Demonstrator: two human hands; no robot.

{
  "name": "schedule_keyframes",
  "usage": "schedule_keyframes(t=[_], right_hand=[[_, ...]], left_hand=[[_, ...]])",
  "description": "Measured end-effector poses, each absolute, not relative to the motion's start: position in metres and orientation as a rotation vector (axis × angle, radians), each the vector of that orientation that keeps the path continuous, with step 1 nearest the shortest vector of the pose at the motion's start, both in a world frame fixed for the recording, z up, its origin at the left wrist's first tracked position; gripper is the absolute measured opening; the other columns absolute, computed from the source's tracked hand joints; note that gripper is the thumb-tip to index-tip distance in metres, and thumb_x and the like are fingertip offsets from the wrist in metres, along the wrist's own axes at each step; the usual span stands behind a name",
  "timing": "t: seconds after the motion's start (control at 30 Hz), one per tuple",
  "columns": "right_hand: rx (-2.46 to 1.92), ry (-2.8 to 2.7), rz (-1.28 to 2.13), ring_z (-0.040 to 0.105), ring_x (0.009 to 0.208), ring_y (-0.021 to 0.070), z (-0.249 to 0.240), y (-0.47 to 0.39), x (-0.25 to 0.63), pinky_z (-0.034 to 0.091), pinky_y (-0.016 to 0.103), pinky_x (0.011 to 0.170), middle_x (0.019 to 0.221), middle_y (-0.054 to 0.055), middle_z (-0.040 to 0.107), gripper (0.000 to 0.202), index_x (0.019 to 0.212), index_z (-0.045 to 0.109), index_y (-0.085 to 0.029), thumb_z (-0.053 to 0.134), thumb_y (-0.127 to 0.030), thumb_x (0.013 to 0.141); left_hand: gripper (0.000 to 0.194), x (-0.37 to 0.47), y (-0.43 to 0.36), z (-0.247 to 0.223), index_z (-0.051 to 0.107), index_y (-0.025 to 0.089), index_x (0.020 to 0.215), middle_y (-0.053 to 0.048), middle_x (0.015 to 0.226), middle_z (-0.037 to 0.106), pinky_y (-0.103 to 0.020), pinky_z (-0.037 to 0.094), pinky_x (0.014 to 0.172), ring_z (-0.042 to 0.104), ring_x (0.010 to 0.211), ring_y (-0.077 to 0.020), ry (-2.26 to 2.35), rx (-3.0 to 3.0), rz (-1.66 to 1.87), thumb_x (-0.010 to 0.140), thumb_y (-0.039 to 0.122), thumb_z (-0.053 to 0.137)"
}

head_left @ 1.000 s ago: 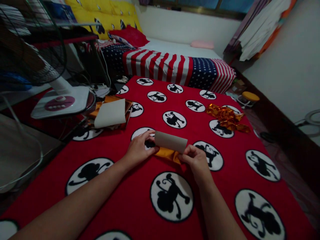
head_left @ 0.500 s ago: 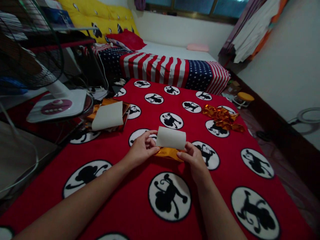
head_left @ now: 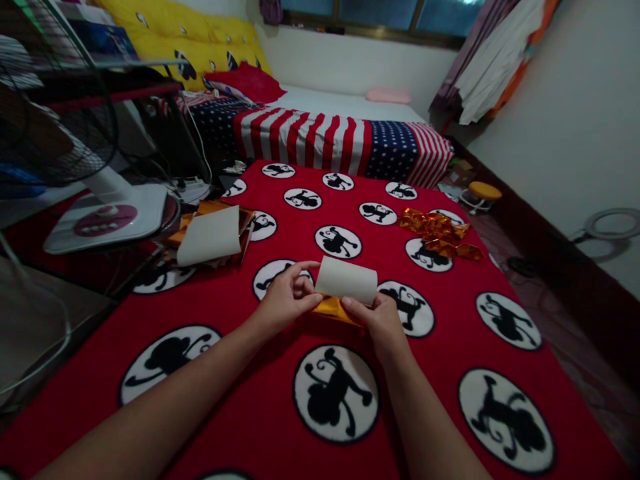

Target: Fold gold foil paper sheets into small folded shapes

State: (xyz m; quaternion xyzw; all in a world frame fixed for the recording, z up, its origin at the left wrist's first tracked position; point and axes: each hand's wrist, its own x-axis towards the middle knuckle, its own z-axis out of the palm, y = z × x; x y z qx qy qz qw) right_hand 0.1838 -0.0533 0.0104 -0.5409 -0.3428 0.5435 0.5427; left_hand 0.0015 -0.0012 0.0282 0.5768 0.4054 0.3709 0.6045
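Note:
A sheet of paper (head_left: 347, 280), pale on its curled upper part and shiny orange-gold along its folded lower edge, is held above the red cloth (head_left: 260, 393) with black monkey figures. My left hand (head_left: 290, 293) pinches its left end, thumb on the gold strip. At the right end my right hand (head_left: 376, 319) grips it, its thumb pressed on the gold part. A stack of similar sheets (head_left: 213, 233) lies at the cloth's left edge, a pale one on top. Folded shiny gold pieces (head_left: 440, 233) lie in a heap at the right.
A fan (head_left: 107, 217) with a white base stands at the left, beside cables. Behind the cloth is a bed (head_left: 320, 140) with a stars-and-stripes cover. A yellow-topped stool (head_left: 484, 192) stands on the floor at the right.
My right thumb has slid left along the gold strip, and my right hand has closed in on the paper. The view has shifted slightly.

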Motion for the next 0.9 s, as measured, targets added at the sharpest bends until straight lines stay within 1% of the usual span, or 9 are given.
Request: schedule_keyframes(t=[0.07,0.13,0.23,0.37,0.47,0.53,0.6,0.77,0.9], right_hand=[[-1.285,-0.823,1.278,0.071,0.080,0.0249,0.012,-0.054,0.183,0.055,0.033,0.075,0.089,0.008,0.076,0.041,0.092,0.075,-0.013,0.084,-0.036,0.059],[-1.285,-0.854,1.272,0.071,0.080,0.0247,0.012,-0.055,0.183,0.055,0.032,0.075,0.089,0.008,0.076,0.038,0.091,0.075,-0.013,0.083,-0.034,0.060],[-1.278,-0.876,1.254,0.071,0.081,0.0250,0.013,-0.055,0.182,0.055,0.033,0.076,0.091,0.009,0.076,0.037,0.091,0.074,-0.012,0.082,-0.034,0.062],[-1.291,-0.895,1.227,0.071,0.080,0.0250,0.016,-0.057,0.181,0.055,0.033,0.074,0.090,0.010,0.076,0.036,0.090,0.074,-0.012,0.082,-0.034,0.063],[-1.316,-0.914,1.222,0.070,0.079,0.0241,0.016,-0.057,0.179,0.055,0.032,0.073,0.089,0.009,0.076,0.036,0.091,0.074,-0.012,0.081,-0.034,0.064],[-1.323,-0.931,1.219,0.070,0.076,0.0237,0.014,-0.057,0.180,0.055,0.032,0.071,0.087,0.009,0.076,0.036,0.090,0.074,-0.012,0.081,-0.035,0.063],[-1.307,-0.959,1.219,0.070,0.074,0.0236,0.010,-0.056,0.182,0.055,0.032,0.069,0.084,0.008,0.075,0.036,0.089,0.074,-0.013,0.082,-0.037,0.062],[-1.232,-0.948,1.249,0.069,0.073,0.0218,0.004,-0.056,0.187,0.055,0.030,0.069,0.081,0.006,0.075,0.034,0.089,0.076,-0.015,0.080,-0.039,0.065],[-1.257,-0.902,1.269,0.069,0.070,0.0215,0.002,-0.056,0.186,0.055,0.029,0.065,0.076,0.005,0.075,0.033,0.086,0.076,-0.016,0.080,-0.039,0.063]], left_hand=[[0.066,0.003,-0.001,0.030,0.049,0.012,0.123,0.006,0.062,0.055,-0.016,0.036,0.049,0.049,0.051,-0.0063,0.951,1.265,0.807,0.064,0.025,0.075],[0.065,0.005,-0.001,0.033,0.052,0.012,0.120,0.002,0.067,0.061,-0.016,0.036,0.048,0.053,0.053,-0.0079,0.927,1.201,0.723,0.063,0.029,0.077],[0.055,0.009,-0.003,0.034,0.061,0.011,0.109,-0.003,0.076,0.067,-0.017,0.037,0.047,0.059,0.057,-0.0108,0.895,1.180,0.614,0.063,0.034,0.079],[0.036,0.013,-0.008,0.031,0.070,0.010,0.084,-0.002,0.059,0.064,-0.017,0.033,0.042,0.055,0.047,-0.0094,0.972,1.231,0.583,0.064,0.038,0.079],[0.033,0.016,-0.011,0.029,0.071,0.009,0.072,-0.002,0.054,0.063,-0.017,0.035,0.042,0.053,0.045,-0.0084,0.991,1.180,0.636,0.063,0.039,0.080],[0.033,0.017,-0.013,0.028,0.071,0.008,0.071,-0.003,0.056,0.065,-0.018,0.038,0.044,0.053,0.046,-0.0083,0.988,1.126,0.676,0.061,0.038,0.081],[0.033,0.017,-0.014,0.028,0.072,0.008,0.073,-0.002,0.058,0.067,-0.018,0.039,0.044,0.053,0.046,-0.0081,0.991,1.077,0.714,0.059,0.037,0.082],[0.032,0.016,-0.013,0.027,0.072,0.009,0.075,0.000,0.052,0.064,-0.017,0.038,0.042,0.050,0.042,-0.0071,1.006,1.020,0.783,0.059,0.034,0.083],[0.032,0.015,-0.013,0.026,0.073,0.009,0.077,-0.001,0.057,0.067,-0.017,0.038,0.042,0.051,0.043,-0.0068,1.003,0.998,0.798,0.058,0.033,0.084]])
